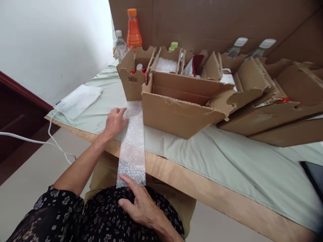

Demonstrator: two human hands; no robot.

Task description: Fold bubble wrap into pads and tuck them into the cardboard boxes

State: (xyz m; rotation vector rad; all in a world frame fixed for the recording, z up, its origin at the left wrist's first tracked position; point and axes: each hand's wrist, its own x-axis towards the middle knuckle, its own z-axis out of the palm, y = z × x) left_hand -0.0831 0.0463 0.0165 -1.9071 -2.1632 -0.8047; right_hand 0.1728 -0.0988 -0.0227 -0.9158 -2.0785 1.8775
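A long strip of bubble wrap (133, 141) lies over the table's front edge, its near end hanging over my lap. At the strip's left edge rests my left hand (115, 123), thumb and fingers apart, fingertips close to or touching the wrap. My right hand (140, 205) is at the near end. Its index finger stretches across the lower left corner of the wrap, and the thumb stands apart below; the other fingers are partly hidden. Just right of the strip stands an open cardboard box (171, 114), and another cardboard box (133, 84) is behind its far end.
More open cardboard boxes (252, 104) with packed items line the table (171, 171) to the right. Behind them stand an orange bottle (134, 32) and clear bottles (121, 45). A white plastic packet (79, 99) lies at left near a white cable (51, 129). A dark phone-like device (313, 176) sits far right.
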